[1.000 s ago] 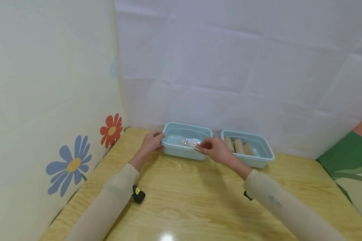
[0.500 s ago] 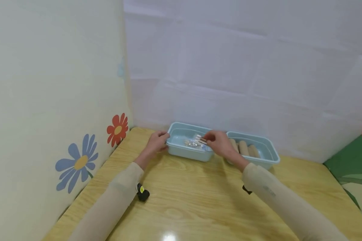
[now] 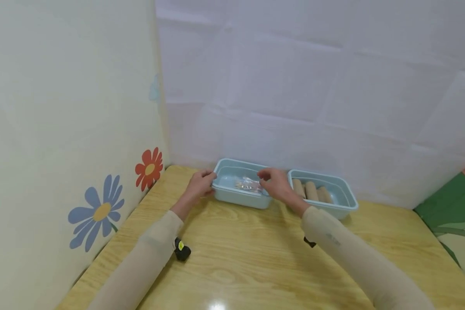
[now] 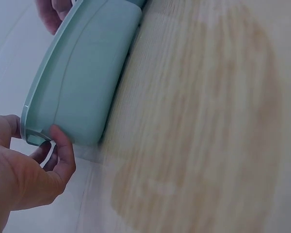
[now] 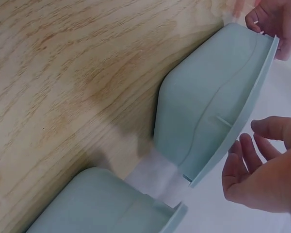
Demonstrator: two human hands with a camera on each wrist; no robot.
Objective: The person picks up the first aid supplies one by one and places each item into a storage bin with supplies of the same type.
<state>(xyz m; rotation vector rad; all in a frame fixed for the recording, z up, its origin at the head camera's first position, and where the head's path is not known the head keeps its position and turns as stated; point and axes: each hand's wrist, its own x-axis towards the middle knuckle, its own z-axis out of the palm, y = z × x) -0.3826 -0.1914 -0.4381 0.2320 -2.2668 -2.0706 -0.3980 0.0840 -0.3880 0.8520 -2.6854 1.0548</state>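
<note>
A light blue plastic bin (image 3: 240,199) stands at the back of the table. My left hand (image 3: 199,184) grips its left end; in the left wrist view thumb and fingers of that hand (image 4: 34,177) pinch the bin's rim. Inside lie shiny clear plastic packets (image 3: 249,184) with thin, stick-like contents, too small to identify. Over the bin's right end is my right hand (image 3: 276,185). In the right wrist view this hand (image 5: 264,170) has loosely bent fingers, thumb apart, and nothing visible between them, just beside the rim.
To the right stands a second light blue bin (image 3: 339,210), holding several brown cylinders (image 3: 311,190) like cardboard tubes. A narrow gap separates the bins. White sheeting (image 3: 279,86) hangs right behind them. A flower-decorated wall (image 3: 100,211) borders the wooden table (image 3: 232,258) on the left.
My right hand held a clear packet of sticks over the bin and has let it go; it lies inside with the others. The left hand keeps its hold on the bin.
</note>
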